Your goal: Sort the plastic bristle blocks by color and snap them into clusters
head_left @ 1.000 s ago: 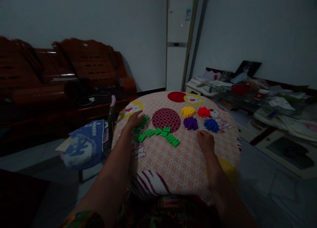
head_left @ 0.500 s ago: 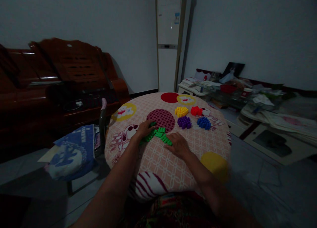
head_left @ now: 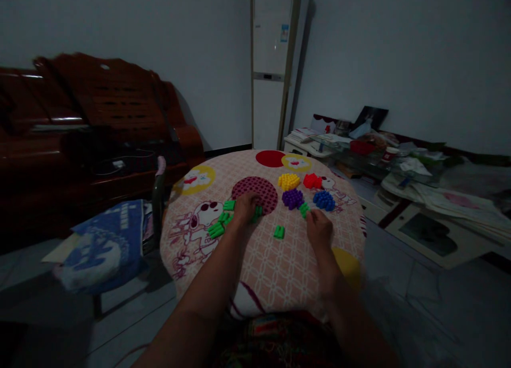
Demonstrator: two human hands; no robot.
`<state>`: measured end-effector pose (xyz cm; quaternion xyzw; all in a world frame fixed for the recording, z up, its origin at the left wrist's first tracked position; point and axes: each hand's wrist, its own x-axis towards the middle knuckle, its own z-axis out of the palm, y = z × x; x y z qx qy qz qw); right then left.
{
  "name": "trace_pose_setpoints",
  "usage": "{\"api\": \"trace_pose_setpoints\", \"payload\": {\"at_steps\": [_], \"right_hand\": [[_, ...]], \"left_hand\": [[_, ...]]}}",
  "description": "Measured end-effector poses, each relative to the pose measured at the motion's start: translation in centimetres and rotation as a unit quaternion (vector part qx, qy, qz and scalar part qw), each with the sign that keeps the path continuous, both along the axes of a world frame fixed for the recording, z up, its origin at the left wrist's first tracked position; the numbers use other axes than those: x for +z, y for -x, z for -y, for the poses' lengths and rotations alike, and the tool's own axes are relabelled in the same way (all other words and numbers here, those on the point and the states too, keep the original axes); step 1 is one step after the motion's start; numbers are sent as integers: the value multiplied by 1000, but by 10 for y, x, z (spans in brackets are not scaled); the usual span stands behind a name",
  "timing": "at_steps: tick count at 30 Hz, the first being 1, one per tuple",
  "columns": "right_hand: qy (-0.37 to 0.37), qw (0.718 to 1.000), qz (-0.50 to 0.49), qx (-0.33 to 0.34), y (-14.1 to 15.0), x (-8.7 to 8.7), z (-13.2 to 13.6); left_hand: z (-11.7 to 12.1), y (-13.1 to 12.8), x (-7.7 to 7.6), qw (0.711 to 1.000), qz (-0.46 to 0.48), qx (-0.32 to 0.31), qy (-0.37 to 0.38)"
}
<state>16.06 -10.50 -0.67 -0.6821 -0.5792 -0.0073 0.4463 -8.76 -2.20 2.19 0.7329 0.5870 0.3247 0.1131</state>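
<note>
My right hand (head_left: 319, 227) is closed, thumb and fingers pinching a green toy block (head_left: 304, 209) just in front of the purple block cluster (head_left: 293, 198). My left hand (head_left: 245, 208) is curled over green blocks (head_left: 257, 211) on the dark red dotted circle, its fingers closed on one; the hand partly hides them. To its left lie several loose green blocks (head_left: 216, 229). One more green block (head_left: 279, 231) sits alone between my hands. Yellow (head_left: 288, 181), red (head_left: 312, 181) and blue (head_left: 323, 201) clusters of knobbly blocks stand near the purple one.
A patterned cloth covers the round table (head_left: 263, 272). At left are a chair with a blue bag (head_left: 106, 245) and a wooden sofa (head_left: 115, 107). A cluttered low cabinet (head_left: 435, 229) stands at right, and a tall white air conditioner (head_left: 268, 107) in the corner.
My right hand has moved right and now holds a green block by the purple cluster. The green blocks have spread apart, several to the left. My left hand has shifted right.
</note>
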Motion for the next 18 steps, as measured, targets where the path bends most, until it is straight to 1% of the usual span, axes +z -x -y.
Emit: {"api": "trace_pose_setpoints", "payload": {"at_steps": [2, 4, 8, 10, 12, 15, 18], "right_hand": [[4, 999, -26, -42, -15, 1, -1], [2, 998, -31, -50, -20, 0, -2], [28, 999, 3, -16, -16, -4, -2], [44, 999, 29, 0, -13, -5, -2], [55, 997, 45, 6, -11, -5, -2], [66, 996, 52, 7, -11, -4, -3], [69, 997, 34, -9, -13, -4, -1]], "left_hand": [[2, 10, -1, 1000, 3, 18, -5], [5, 15, 1, 1000, -11, 19, 0], [13, 7, 3, 993, -110, -2, 36], [16, 1, 3, 987, -158, 6, 41], [17, -2, 2, 982, -184, 18, 42], [18, -4, 2, 982, -183, 22, 51], [20, -6, 2, 988, -144, 13, 62]]}}
